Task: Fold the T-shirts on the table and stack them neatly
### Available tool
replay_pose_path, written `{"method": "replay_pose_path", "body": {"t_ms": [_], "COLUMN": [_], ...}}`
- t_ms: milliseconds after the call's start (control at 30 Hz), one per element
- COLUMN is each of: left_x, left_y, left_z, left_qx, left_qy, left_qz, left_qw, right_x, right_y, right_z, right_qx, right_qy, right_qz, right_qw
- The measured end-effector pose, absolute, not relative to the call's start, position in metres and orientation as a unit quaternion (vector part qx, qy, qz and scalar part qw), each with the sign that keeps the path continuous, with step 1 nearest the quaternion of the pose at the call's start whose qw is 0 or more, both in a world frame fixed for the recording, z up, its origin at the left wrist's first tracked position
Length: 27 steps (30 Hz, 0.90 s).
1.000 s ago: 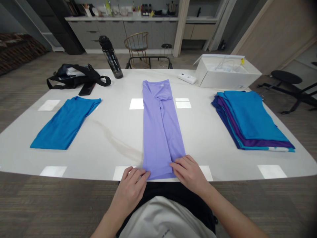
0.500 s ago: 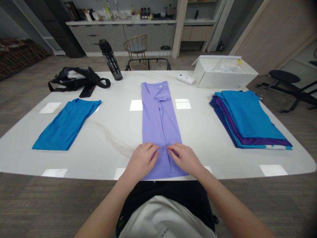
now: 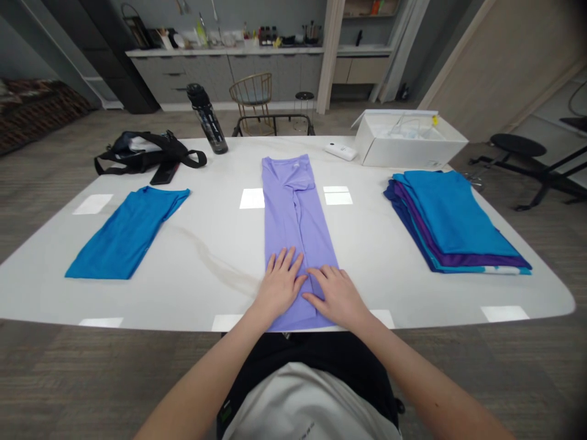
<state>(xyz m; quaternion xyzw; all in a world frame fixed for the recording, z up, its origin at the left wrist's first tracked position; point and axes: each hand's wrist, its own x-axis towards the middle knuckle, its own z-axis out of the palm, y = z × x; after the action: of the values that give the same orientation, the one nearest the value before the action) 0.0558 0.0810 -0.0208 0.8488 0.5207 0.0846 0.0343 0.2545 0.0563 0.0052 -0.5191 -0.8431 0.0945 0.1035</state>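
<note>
A lavender shirt (image 3: 288,211), folded lengthwise into a long strip, lies in front of me with its neckline at the far end and its hem at the table's near edge. My left hand (image 3: 280,284) rests flat on its lower part, fingers spread. Just to the right, my right hand (image 3: 337,294) lies on the same cloth with fingers stretched out and thumb apart. Neither hand grips the fabric. The two thumbs are close together near the fold line.
On the white table (image 3: 206,244), a folded blue shirt (image 3: 126,235) lies left and a stack of folded clothes (image 3: 458,214) right. Along the back are a black bag (image 3: 142,153), a phone (image 3: 164,173), a bottle (image 3: 208,122), a white device (image 3: 340,151) and a white box (image 3: 408,143).
My hands, earlier with fingers curled and fingertips near the cloth, have flattened and spread on the lavender shirt. The left hand has shifted slightly right. The view has tilted up a little.
</note>
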Motion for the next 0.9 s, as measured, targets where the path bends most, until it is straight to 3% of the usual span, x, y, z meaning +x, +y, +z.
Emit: {"method": "replay_pose_path", "body": {"t_ms": [400,633,900], "left_x": [0.047,0.05,0.067], "left_y": [0.056,0.139,0.225], "left_z": [-0.003,0.012,-0.018], "left_qx": [0.863,0.866,0.825], "left_qy": [0.487,0.462,0.522], "left_qz": [0.12,0.176,0.171], "left_qw": [0.054,0.071,0.132], "right_x": [0.267,0.249,0.217], "right_y": [0.036,0.119,0.215], "right_z": [0.018,0.031,0.014], "right_qx": [-0.5,-0.543,-0.617], "right_qy": [-0.855,-0.825,-0.773], "right_qz": [0.109,0.123,0.098], "right_qw": [0.084,0.098,0.108]}}
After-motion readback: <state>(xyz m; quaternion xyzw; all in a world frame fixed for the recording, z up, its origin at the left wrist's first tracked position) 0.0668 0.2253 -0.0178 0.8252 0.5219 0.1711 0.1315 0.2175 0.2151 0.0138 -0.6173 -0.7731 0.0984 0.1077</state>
